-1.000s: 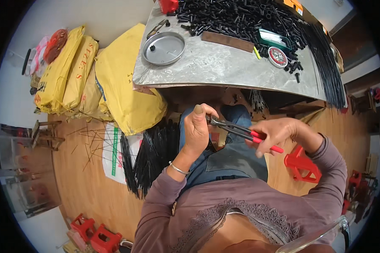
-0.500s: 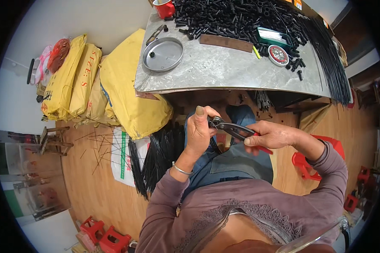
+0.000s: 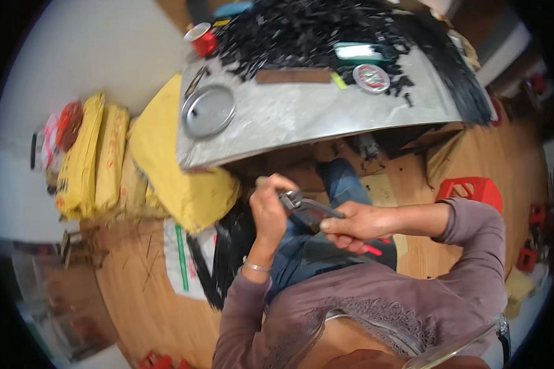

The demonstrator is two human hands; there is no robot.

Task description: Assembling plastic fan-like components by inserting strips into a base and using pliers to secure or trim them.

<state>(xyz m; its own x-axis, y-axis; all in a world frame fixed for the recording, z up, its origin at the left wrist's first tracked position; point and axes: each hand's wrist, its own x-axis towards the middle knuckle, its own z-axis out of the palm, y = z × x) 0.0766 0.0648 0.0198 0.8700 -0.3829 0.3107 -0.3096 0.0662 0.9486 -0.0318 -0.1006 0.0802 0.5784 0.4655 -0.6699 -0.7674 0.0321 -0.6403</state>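
My right hand (image 3: pixel 358 225) is wrapped round the handles of a pair of pliers (image 3: pixel 314 206) with dark metal jaws and red handle ends. The jaws point left, toward my left hand (image 3: pixel 269 212), and meet it at the fingers. My left hand is closed, thumb upward, and what it pinches at the jaws is too small and blurred to name. Both hands are above my lap, over blue trousers and a dark grey cloth (image 3: pixel 326 253). Beside my left forearm, a bundle of thin black rods (image 3: pixel 232 240) lies low.
Ahead stands a grey marbled table (image 3: pixel 277 123) bearing a heap of black bolt-like parts (image 3: pixel 301 37), a round metal tray (image 3: pixel 208 112), a red cup (image 3: pixel 202 40) and a round tin (image 3: pixel 371 79). Yellow sacks (image 3: pixel 172 166) stand at left, a red stool (image 3: pixel 471 192) at right.
The whole view has tilted and blurred, so the table and sacks sit differently in it. Both hands and the pliers appear farther left and slightly lower, with the pliers still in my right hand.
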